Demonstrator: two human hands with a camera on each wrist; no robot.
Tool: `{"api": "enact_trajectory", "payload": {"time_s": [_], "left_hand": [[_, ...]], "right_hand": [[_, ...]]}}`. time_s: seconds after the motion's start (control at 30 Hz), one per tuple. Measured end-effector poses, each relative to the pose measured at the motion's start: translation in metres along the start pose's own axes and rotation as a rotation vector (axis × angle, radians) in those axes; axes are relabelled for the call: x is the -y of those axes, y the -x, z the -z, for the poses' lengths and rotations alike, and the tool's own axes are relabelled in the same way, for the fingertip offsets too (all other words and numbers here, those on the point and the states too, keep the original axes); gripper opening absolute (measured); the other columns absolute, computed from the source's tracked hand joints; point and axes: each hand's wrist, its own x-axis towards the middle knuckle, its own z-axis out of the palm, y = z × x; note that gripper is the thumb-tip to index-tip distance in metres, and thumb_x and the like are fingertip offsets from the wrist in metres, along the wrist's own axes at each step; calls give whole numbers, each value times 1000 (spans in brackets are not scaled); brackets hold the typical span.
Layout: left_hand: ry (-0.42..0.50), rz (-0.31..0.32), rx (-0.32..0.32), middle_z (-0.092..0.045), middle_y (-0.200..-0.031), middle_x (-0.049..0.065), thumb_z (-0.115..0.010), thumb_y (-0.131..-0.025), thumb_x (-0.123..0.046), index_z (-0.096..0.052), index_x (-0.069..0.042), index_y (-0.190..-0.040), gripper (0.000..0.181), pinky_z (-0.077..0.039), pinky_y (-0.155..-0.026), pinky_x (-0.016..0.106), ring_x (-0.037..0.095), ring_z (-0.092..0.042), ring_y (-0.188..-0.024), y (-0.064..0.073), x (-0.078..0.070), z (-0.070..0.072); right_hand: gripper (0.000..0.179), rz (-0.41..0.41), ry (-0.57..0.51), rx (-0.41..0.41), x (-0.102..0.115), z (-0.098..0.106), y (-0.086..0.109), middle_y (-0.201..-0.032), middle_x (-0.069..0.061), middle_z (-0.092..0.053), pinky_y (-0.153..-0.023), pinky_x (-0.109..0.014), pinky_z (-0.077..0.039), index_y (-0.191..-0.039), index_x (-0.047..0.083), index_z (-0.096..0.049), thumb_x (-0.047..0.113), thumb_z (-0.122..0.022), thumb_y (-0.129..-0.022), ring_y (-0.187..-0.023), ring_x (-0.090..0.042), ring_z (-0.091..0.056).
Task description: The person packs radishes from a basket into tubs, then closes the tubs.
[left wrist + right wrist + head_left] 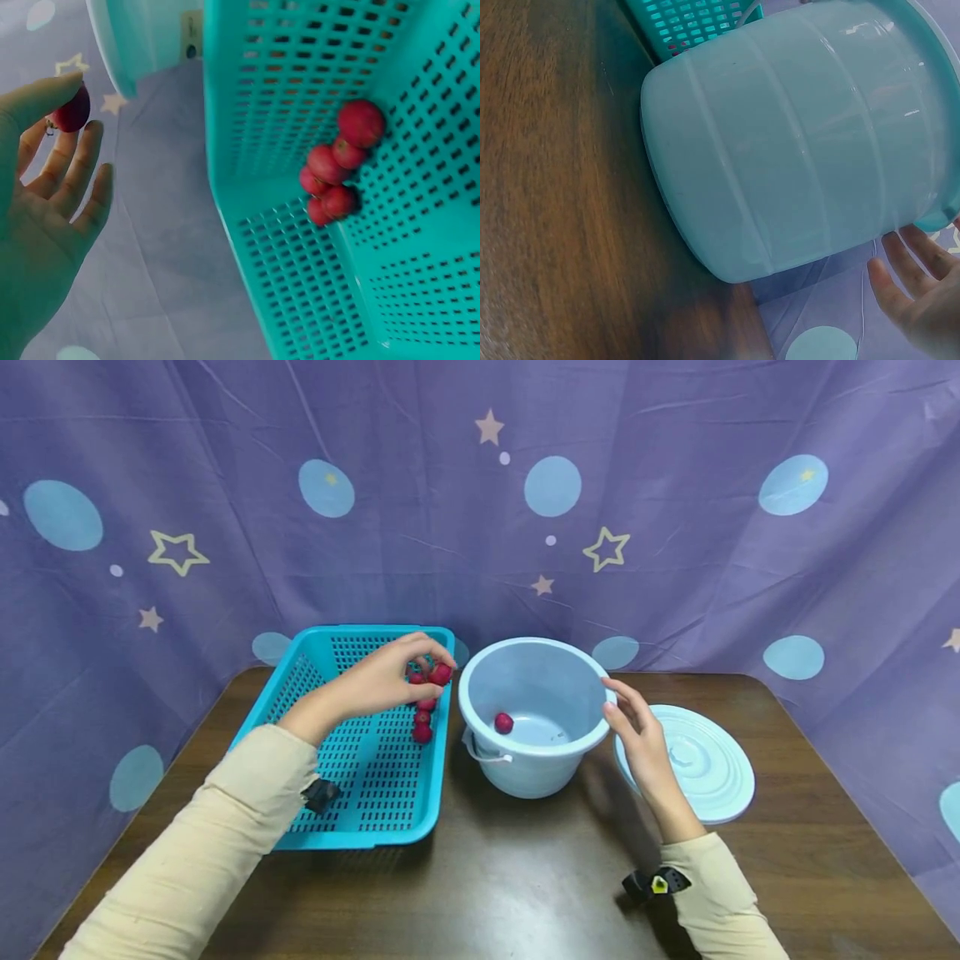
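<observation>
A person's left hand (386,677) pinches a round red fruit (73,112) between the thumb and a mostly hidden finger, above a turquoise perforated plastic basket (352,839) whose small red fruits (330,165) the hand partly masks in the head view. Just right of that grip, one lone red fruit (503,723) lies inside a pale-blue round plastic bucket (528,777). The right hand (641,747), cropped in its wrist view, touches the rim with loose fingers, partly hiding a pale-blue round lid (712,768).
</observation>
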Motion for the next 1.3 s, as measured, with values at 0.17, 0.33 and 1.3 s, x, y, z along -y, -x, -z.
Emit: {"api": "enact_trajectory", "payload": {"time_s": [0.17,0.33,1.3], "left_hand": [[6,-21,-1,-56,-117,-1,-73,-91,-16,-65,-16,-124,34,-50,-70,38,22,-55,-97,-7,-14,-4],[-6,-26,27,-56,-113,-1,-74,-91,-16,-65,-18,-123,33,-53,-71,35,22,-57,-93,-14,-24,-11],[-100,-168,234,-63,-117,1,-76,-87,-8,-69,-12,-121,35,-52,-88,34,17,-59,-104,-44,-44,-52]], "right_hand": [[40,11,-4,-4,0,0,0,-133,-19,-56,-96,-23,-40,-141,6,-52,15,-53,-103,-116,-13,-53],[40,13,-25,12,-1,0,1,-133,-18,-55,-94,-22,-41,-142,5,-51,14,-53,-103,-117,-13,-52],[40,39,-24,1,-4,0,-1,-135,-15,-55,-97,-21,-40,-141,4,-52,15,-54,-103,-119,-12,-52]]}}
